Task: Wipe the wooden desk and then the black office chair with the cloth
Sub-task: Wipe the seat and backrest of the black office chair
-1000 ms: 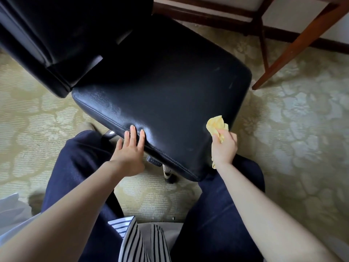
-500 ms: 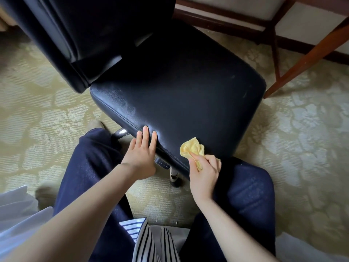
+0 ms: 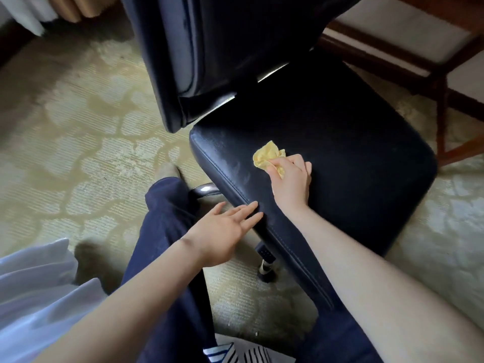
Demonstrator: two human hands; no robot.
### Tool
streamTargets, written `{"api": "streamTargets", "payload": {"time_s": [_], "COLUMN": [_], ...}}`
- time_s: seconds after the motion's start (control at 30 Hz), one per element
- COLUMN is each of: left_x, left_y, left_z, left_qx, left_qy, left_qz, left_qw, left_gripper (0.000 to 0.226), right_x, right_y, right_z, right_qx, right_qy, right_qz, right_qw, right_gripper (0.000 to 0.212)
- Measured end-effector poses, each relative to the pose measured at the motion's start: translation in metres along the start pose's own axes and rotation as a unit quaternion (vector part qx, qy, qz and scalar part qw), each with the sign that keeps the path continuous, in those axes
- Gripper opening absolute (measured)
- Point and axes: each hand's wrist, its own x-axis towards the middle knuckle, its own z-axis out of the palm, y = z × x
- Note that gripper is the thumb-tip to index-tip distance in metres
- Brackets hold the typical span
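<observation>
The black office chair (image 3: 340, 158) stands in front of me, its leather seat filling the middle of the view and its backrest (image 3: 209, 48) rising at the upper left. My right hand (image 3: 290, 182) grips a crumpled yellow cloth (image 3: 267, 157) and presses it on the seat near the left front corner. My left hand (image 3: 225, 231) has straight, spread fingers, with the fingertips at the seat's front edge. The wooden desk's legs (image 3: 442, 106) show at the upper right.
Patterned beige carpet (image 3: 78, 153) covers the floor. My legs in dark trousers (image 3: 167, 231) are close to the chair's front. The chair's metal base and stem (image 3: 265, 268) sit under the seat. White fabric (image 3: 31, 297) lies at the lower left.
My right hand has carried the cloth from the seat's front edge up onto the seat top. My left hand has slipped down from the edge, its fingers now spread.
</observation>
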Motion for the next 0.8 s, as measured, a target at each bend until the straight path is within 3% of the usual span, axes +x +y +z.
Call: {"api": "streamTargets", "payload": {"time_s": [0.2,0.37,0.53,0.8], "left_x": [-0.009,-0.014,-0.020,-0.031], "left_y": [-0.031,-0.049,-0.053,-0.023], "left_z": [0.006,0.006,0.001,-0.011], "left_qx": [-0.035,-0.083,-0.113,-0.180], "left_qy": [0.042,0.084,0.114,0.143], "left_qz": [-0.023,-0.067,-0.115,-0.147], "left_qw": [0.998,0.991,0.980,0.962], "left_gripper": [0.080,0.065,0.061,0.059], "right_x": [0.072,0.076,0.040,-0.035], "right_y": [-0.064,-0.097,-0.076,-0.012], "right_z": [0.021,0.044,0.034,-0.008], "right_qx": [-0.020,-0.077,-0.113,-0.172], "right_qy": [-0.067,-0.100,-0.130,-0.198], "right_qz": [-0.056,-0.113,-0.218,-0.293], "right_qw": [0.996,0.986,0.961,0.920], "right_gripper": [0.020,0.024,0.022,0.023]}}
